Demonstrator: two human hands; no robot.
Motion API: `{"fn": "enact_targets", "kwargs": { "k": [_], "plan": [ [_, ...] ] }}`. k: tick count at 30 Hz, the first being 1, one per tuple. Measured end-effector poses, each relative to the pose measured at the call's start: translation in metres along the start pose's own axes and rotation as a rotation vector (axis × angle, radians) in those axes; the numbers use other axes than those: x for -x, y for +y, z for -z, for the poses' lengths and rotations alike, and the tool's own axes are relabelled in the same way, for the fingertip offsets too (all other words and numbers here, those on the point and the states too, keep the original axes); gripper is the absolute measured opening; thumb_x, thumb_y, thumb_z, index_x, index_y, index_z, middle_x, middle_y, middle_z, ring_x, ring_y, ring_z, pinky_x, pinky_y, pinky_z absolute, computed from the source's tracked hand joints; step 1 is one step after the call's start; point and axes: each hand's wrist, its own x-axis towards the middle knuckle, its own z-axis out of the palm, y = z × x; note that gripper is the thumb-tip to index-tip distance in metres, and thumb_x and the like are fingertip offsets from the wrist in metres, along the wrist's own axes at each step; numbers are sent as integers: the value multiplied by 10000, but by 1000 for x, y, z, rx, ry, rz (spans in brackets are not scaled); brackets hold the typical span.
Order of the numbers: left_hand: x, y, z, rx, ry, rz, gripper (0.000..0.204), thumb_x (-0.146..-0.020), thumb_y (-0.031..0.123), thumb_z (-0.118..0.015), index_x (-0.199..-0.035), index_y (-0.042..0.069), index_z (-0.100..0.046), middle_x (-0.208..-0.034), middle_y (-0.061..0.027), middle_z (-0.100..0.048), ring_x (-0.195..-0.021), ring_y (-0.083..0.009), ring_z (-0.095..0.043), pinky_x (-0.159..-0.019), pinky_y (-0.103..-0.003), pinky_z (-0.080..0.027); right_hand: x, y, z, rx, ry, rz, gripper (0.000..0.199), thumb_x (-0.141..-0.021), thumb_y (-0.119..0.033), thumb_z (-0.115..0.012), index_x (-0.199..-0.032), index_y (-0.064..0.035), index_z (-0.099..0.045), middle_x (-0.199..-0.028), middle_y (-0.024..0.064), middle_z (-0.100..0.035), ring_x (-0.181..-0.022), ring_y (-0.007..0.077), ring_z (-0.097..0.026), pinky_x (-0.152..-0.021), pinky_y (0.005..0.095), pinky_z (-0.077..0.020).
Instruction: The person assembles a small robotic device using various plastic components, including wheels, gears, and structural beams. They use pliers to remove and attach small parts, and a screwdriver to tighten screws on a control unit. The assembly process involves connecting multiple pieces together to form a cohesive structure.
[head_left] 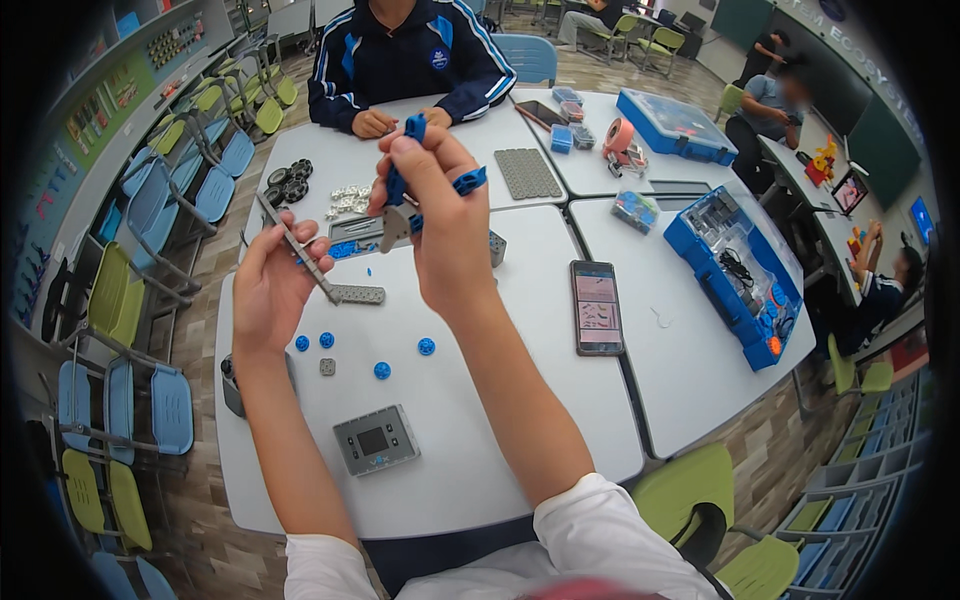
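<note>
My left hand (265,300) pinches a long thin grey beam (297,248), seen mostly edge-on and tilted above the table. Raised to its right, my right hand (447,205) is closed on an assembly of blue plastic parts (396,186) with a pale grey piece (394,232) at its lower end. My fingers cover much of that assembly, and the two hands' parts are apart. Beneath the left hand lies a flat grey perforated beam (358,294). Several blue round pieces (382,370) and a small grey square plate (327,367) rest nearer to me, beyond a grey control brick (376,440).
Black wheels (288,184), silvery small parts (348,200) and a tray of blue pins (355,248) sit at the far left. Rightward are a grey plate (527,174), a phone (597,308) and an open blue case (722,285). Another person (410,60) sits opposite.
</note>
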Motion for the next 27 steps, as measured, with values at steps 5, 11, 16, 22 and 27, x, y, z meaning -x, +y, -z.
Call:
{"fn": "enact_targets", "kwargs": {
  "k": [5, 11, 16, 22, 27],
  "plan": [
    [16, 13, -21, -150, 59, -313, 250, -1145, 236, -512, -1333, 73, -535, -1098, -115, -674, -753, -131, -660, -554, -209, -504, 13, -4, -20, -64, -56, 26, 193, -1051, -206, -671, -1068, -16, -640, -898, 40, -636, -705, 92, -630, -645, 255, -513],
    [7, -10, -16, 572, -169, 4, 263, -1129, 267, -529, -1272, 49, -568, -819, -1, -461, -552, -84, -393, -450, -242, -321, 19, -6, -27, -93, -118, 89, 241, -1054, -242, -643, -1133, -14, -632, -949, 61, -658, -772, 127, -668, -710, 293, -564],
    [16, -23, -33, 475, -121, 51, 326, -1148, 356, -417, -1157, 62, -557, -836, 17, -453, -608, -86, -389, -502, -250, -319, 24, 2, -34, -101, -163, 68, 211, -1067, -235, -655, -1087, -27, -628, -892, 39, -642, -707, 89, -645, -674, 261, -551],
    [25, -24, -59, 288, -21, -78, 307, -1149, 387, -406, -1050, 123, -528, -900, 34, -504, -727, -89, -463, -610, -265, -384, 27, 6, -36, -83, -163, 152, 258, -1079, -272, -634, -1112, -17, -617, -892, 65, -644, -726, 123, -678, -622, 267, -555],
    [33, -33, -67, 300, -46, -43, 366, -1155, 432, -395, -1082, 111, -557, -977, 0, -573, -824, -136, -537, -685, -308, -418, 31, 2, -32, -57, -112, 235, 337, -1065, -359, -560, -1167, -39, -587, -1009, 97, -615, -856, 203, -647, -607, 318, -569]
  ]
}}
